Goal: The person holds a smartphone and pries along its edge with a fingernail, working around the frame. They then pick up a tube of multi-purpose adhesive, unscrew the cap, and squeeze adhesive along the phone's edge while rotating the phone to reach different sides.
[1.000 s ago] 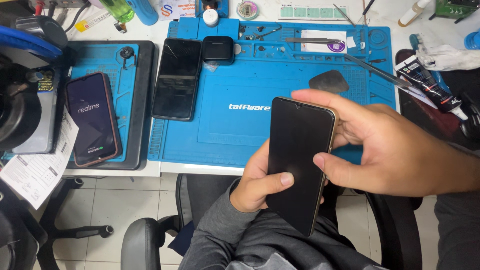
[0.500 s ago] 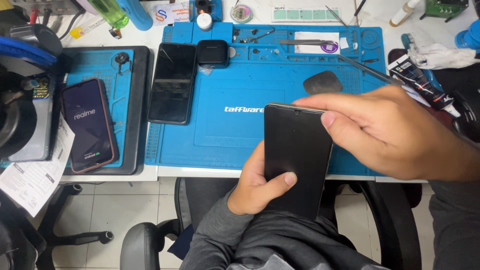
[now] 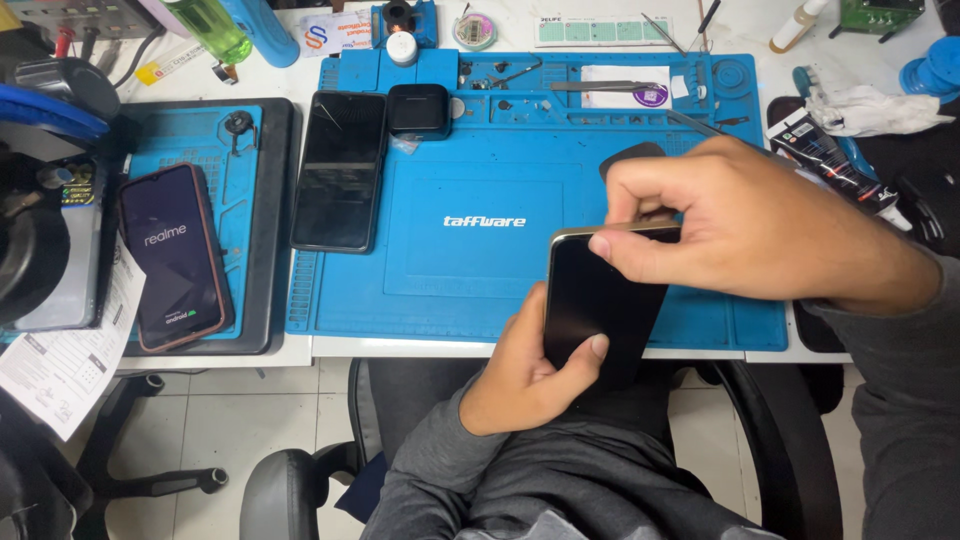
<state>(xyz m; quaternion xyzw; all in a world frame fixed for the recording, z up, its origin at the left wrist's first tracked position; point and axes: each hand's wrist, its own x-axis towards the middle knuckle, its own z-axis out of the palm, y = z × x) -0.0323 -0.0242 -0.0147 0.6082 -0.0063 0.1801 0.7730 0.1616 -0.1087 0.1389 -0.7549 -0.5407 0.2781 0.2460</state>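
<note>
**Dark phone held in two hands over the near edge of the mat**

From my seat I see the left hand (image 3: 525, 375) cupped under the lower end of a dark phone (image 3: 600, 300), thumb pressed across its glass face and the other fingers hidden behind it; a grip like that, I judge, props the phone from below so it cannot slide while the top is handled. The right hand (image 3: 745, 225) comes in from the right and closes over the phone's top edge, fingers curled tightly on the upper corner, the forefinger lying along the pale rim; whether a nail or a small tool sits at the seam I cannot tell. The phone itself is tilted, screen up, hanging over the front edge of the blue work mat (image 3: 480, 270) and partly over the person's lap, above the grey sleeves; held there it stays close to the eyes and clear of the loose parts on the mat.

A second dark phone (image 3: 340, 170) lies flat on the mat's left side, just beside a small black case (image 3: 418, 110); both are well apart from the hands. Further left, a third phone (image 3: 175, 257) with a lit screen rests on a black-rimmed tray (image 3: 280, 220). Tweezers (image 3: 600, 86) lie along the mat's far compartments; a crumpled white cloth (image 3: 865, 108) sits at the right rear.
</note>
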